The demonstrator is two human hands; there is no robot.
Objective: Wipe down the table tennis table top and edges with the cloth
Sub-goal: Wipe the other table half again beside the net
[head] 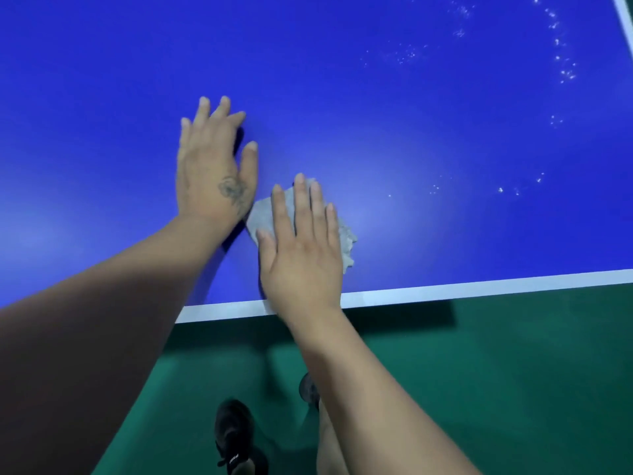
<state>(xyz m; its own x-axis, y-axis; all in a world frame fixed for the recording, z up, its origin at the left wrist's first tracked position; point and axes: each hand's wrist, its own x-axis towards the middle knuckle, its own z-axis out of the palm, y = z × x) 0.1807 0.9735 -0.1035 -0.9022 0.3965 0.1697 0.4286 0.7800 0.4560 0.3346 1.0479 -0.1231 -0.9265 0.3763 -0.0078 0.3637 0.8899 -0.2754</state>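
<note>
The right hand (301, 248) lies flat, fingers straight, and presses the grey cloth (346, 240) on the blue bench (342, 97) near its white edge (479, 289), to wipe it. The left hand (214, 166), released and holding nothing, rests beside, probably for support. White specks (565, 73) remain farther right.

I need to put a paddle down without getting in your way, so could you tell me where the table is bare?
Bare blue lies left of the left hand and beyond both hands. The near edge is crowded by the right hand pressing the cloth. White specks dot the far right.
</note>
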